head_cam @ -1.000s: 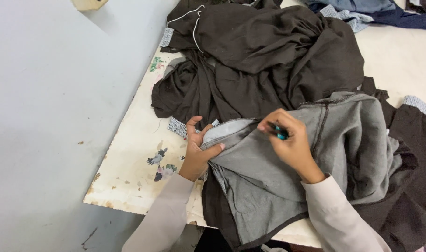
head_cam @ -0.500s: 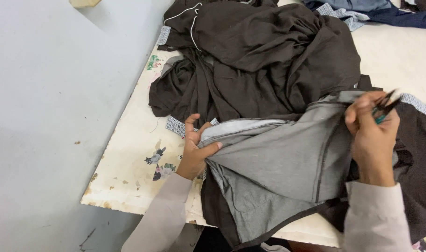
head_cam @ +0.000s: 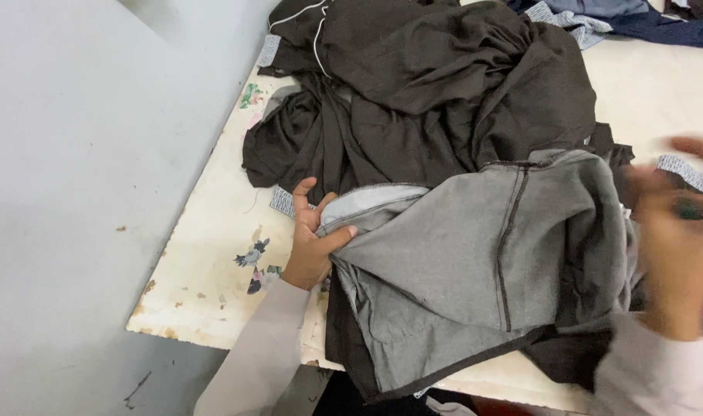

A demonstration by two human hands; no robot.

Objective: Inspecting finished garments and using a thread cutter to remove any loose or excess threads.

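Left hand (head_cam: 311,243) pinched grey garment (head_cam: 475,262) edge beside patterned label strip (head_cam: 284,202); right hand (head_cam: 679,239) blurred, grip unclear; dark pile (head_cam: 444,85) behind.

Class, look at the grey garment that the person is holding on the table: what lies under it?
Under the grey garment shows darker brown cloth at its lower edge, then the white table. The left hand pinches its edge. How far that cloth runs beneath is covered.
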